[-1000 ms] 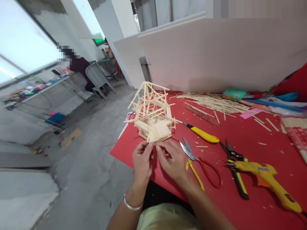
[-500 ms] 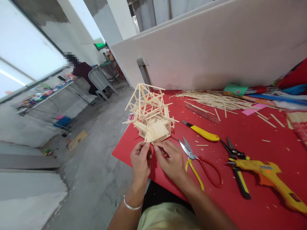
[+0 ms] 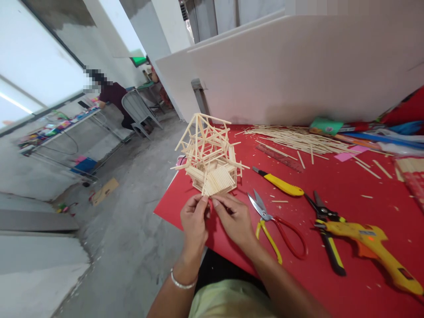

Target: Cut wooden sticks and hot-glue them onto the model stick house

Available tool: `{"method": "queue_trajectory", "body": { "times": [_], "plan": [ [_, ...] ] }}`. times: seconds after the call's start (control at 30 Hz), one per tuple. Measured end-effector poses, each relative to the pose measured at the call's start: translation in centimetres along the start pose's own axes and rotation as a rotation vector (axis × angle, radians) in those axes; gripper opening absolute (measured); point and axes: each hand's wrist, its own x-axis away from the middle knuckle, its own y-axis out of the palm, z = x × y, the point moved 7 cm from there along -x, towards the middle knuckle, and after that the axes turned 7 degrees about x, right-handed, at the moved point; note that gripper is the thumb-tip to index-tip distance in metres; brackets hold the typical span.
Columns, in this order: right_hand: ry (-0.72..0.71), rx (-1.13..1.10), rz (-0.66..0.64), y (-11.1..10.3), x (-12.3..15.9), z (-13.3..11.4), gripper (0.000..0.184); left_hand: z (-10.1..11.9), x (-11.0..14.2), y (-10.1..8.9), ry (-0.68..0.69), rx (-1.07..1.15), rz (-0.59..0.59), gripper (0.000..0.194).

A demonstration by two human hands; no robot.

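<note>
A small house model made of thin wooden sticks (image 3: pixel 210 157) stands near the left corner of the red table (image 3: pixel 347 207). My left hand (image 3: pixel 194 221) and my right hand (image 3: pixel 233 218) meet just in front of it, fingertips pinched together at the lower edge of its slanted stick panel. Whether the fingers grip the panel's edge or a loose stick is too small to tell. A silver bracelet circles my left wrist.
Red-and-yellow-handled scissors (image 3: pixel 276 229), a yellow craft knife (image 3: pixel 281 183), black pliers (image 3: pixel 326 234) and a yellow glue gun (image 3: pixel 374 247) lie to the right. A pile of loose sticks (image 3: pixel 298 141) lies before a white board (image 3: pixel 298 70). Another person sits far left.
Both hands have stayed pinched at the model's front edge; only the camera has shifted slightly.
</note>
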Motion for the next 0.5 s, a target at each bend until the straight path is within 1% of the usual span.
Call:
{"method": "queue_trajectory", "body": {
  "times": [0.13, 0.23, 0.3, 0.37, 0.43, 0.5],
  "plan": [
    [-0.002, 0.046, 0.013, -0.2, 0.0, -0.2, 0.021, -0.1, 0.1, 0.0, 0.001, -0.011, -0.012, 0.028],
    [-0.031, 0.16, 0.021, -0.9, 0.4, -0.8, 0.021, 0.0, 0.2, 0.1, 0.01, -0.008, -0.026, 0.027],
    [-0.069, 0.302, -0.004, -1.7, 1.1, -1.1, 0.021, 0.0, 0.2, 0.2, 0.008, 0.007, -0.036, 0.026],
    [-0.111, 0.492, -0.033, -2.8, 2.3, -1.2, 0.022, -0.1, 0.2, 0.3, -0.011, 0.019, -0.038, 0.025],
    [-0.137, 0.699, -0.033, -4.4, 3.8, -0.8, 0.023, -0.2, 0.2, 0.4, -0.034, 0.027, -0.034, 0.025],
    [-0.124, 0.872, -0.012, -6.1, 5.2, -0.1, 0.023, -0.3, 0.2, 0.5, -0.045, 0.03, -0.03, 0.027]
  ]
}}
